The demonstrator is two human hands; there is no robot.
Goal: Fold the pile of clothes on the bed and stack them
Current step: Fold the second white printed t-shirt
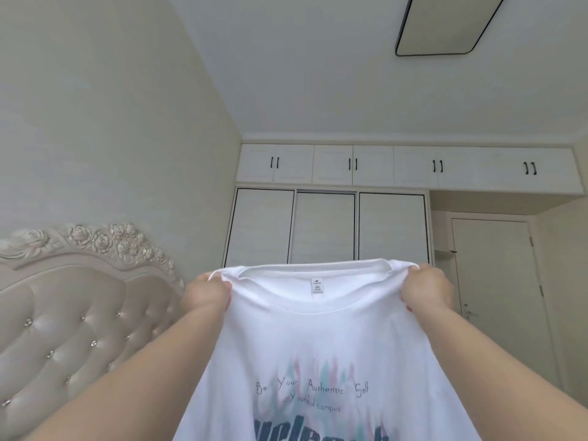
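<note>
A white T-shirt (pixel 321 342) with a printed front hangs in the air in front of me, its collar and size label at the top. My left hand (pixel 206 294) grips its left shoulder and my right hand (pixel 426 289) grips its right shoulder, both arms raised and stretched forward. The shirt's lower part runs out of the frame at the bottom. The bed surface and the pile of clothes are out of view.
A tufted cream headboard (pixel 73 313) with carved roses stands at the left. White wardrobe doors (pixel 324 227) and upper cabinets (pixel 407 167) fill the far wall. A closed door (pixel 496 281) is at the right.
</note>
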